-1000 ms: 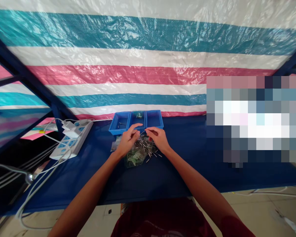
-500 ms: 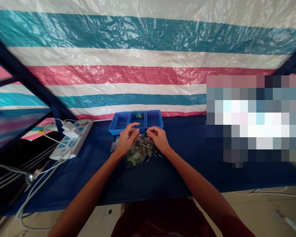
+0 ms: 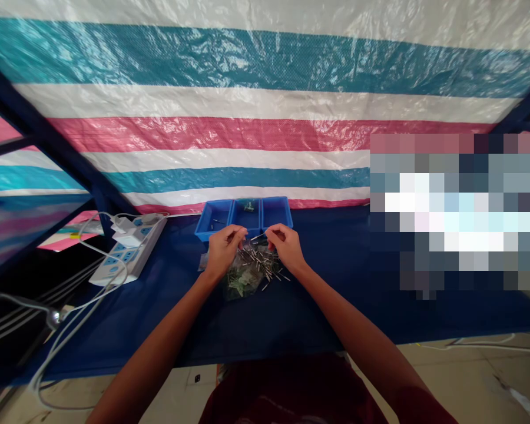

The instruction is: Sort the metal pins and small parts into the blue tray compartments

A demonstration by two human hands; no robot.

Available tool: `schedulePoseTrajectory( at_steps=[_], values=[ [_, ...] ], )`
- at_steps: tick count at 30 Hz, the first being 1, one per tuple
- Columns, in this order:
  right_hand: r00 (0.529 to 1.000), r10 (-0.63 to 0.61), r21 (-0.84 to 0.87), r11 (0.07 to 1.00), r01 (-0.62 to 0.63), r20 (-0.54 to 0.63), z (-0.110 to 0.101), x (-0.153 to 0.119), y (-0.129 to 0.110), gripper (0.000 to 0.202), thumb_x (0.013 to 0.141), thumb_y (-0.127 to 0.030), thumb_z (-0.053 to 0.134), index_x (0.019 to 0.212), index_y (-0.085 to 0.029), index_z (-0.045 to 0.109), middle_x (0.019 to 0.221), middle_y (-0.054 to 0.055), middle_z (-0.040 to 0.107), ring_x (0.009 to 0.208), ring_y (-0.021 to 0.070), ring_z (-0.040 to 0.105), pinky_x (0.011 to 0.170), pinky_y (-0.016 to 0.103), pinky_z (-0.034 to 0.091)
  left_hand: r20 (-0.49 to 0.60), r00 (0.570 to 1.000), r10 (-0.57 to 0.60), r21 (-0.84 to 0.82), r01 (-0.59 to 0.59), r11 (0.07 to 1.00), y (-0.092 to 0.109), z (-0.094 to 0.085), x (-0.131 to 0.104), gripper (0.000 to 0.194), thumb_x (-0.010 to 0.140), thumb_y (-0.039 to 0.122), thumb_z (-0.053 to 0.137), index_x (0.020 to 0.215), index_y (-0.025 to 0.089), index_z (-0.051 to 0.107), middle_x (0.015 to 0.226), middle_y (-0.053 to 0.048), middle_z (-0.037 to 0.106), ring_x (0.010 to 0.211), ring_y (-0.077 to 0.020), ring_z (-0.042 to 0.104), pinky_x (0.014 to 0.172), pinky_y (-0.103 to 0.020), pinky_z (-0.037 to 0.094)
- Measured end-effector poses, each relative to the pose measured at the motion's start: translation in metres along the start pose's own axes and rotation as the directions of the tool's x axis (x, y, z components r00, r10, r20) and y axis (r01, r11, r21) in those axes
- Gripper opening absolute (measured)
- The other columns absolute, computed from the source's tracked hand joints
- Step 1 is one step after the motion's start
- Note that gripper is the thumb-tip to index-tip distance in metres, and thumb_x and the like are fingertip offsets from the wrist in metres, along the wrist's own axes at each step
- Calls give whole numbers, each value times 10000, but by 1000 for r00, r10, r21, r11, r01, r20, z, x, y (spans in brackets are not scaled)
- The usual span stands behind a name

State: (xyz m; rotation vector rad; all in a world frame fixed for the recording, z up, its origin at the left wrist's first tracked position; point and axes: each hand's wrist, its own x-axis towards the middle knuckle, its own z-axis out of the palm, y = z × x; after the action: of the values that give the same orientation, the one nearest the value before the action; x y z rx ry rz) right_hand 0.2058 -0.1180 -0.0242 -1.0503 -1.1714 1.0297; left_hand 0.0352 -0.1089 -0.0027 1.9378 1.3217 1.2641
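Fingers pinched, my left hand (image 3: pixel 223 250) is over the left side of a metal rod pile (image 3: pixel 265 262); whatever it grips is too small to make out. My right hand (image 3: pixel 287 247) pinches one thin metal rod (image 3: pixel 258 237) that points left toward the left fingertips. Below the hands, a clear plastic bag (image 3: pixel 241 282) with small greenish pieces lies beside the pile. Just behind stand three joined blue bins: the left bin (image 3: pixel 202 228) holds a few thin rods, the middle bin (image 3: pixel 246 225) a small bag of pieces.
A white power strip (image 3: pixel 135 253) with plugs and loose cables (image 3: pixel 77 306) lies at the left of the dark blue table (image 3: pixel 335 277). A striped plastic sheet (image 3: pixel 247 135) hangs behind. The area at right is pixelated.
My left fingers have drawn closer together, the raised index finger now lowered. My right hand has shifted slightly right, and the rod with it.
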Motion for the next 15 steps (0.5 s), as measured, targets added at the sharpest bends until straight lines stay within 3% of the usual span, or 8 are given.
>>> schedulePoseTrajectory(
  at_steps=[5,9,15],
  values=[
    [1000,-1,3,1000,1,-1,0,0,-1,223,754,-422,638,736,-202,604,534,-39,554,493,136,533,531,272,449,80,994,67,61,-72,996,-5,1,2,292,887,370,532,693,172,623,578,14,599,528,-117,537,579,-228,436],
    [1000,-2,3,1000,2,-5,0,0,-1,216,751,-415,641,727,-204,601,538,-34,556,497,137,535,527,271,450,12,998,58,24,-58,998,-5,1,1,285,882,418,570,763,171,649,613,13,622,517,-117,547,556,-233,437],
    [1000,-4,-1,1000,4,6,-1,-1,-2,219,763,-422,634,731,-208,602,539,-33,558,506,142,543,543,278,462,-39,998,39,88,-35,996,-4,-1,-1,519,929,417,514,469,178,507,411,28,474,434,-104,472,504,-234,384]
  ],
)
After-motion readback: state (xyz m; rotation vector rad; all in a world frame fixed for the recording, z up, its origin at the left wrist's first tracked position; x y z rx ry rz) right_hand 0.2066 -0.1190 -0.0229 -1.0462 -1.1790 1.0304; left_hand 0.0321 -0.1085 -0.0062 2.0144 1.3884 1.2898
